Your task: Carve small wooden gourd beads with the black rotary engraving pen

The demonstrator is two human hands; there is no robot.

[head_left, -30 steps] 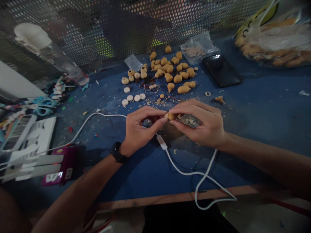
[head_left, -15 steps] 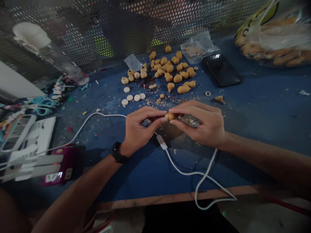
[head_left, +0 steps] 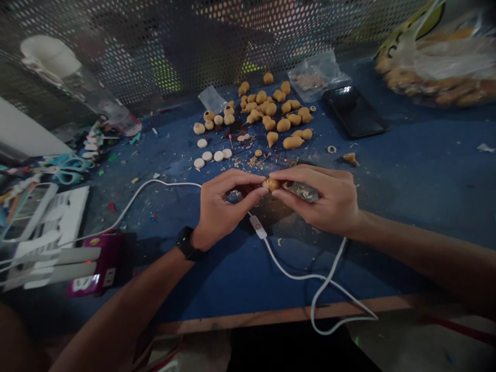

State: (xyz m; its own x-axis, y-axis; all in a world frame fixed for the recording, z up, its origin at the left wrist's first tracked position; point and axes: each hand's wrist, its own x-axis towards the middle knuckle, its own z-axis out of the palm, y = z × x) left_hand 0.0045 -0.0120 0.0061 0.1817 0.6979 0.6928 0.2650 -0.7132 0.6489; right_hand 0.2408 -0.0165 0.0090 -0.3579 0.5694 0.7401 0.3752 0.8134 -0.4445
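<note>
Between both hands, just above the blue tabletop, is a small tan gourd with a pale left end. My left hand, wearing a black wristband, pinches that pale end between thumb and fingertips. From the other side my right hand grips the gourd's rounder body the same way. Beyond the hands lies a heap of small gourds, several of them cut open. White round discs and shavings are scattered in front of the heap. A white cable with an inline switch runs beneath my left hand.
A black phone lies at the back right, beside a small clear bag and a large bag of gourds. On the left are blue scissors, a purple box and a clear bottle. Perforated metal stands behind.
Both hands keep their grip on the gourd in nearly the same place. The right hand's fingers have shifted very slightly; nothing on the table has moved.
</note>
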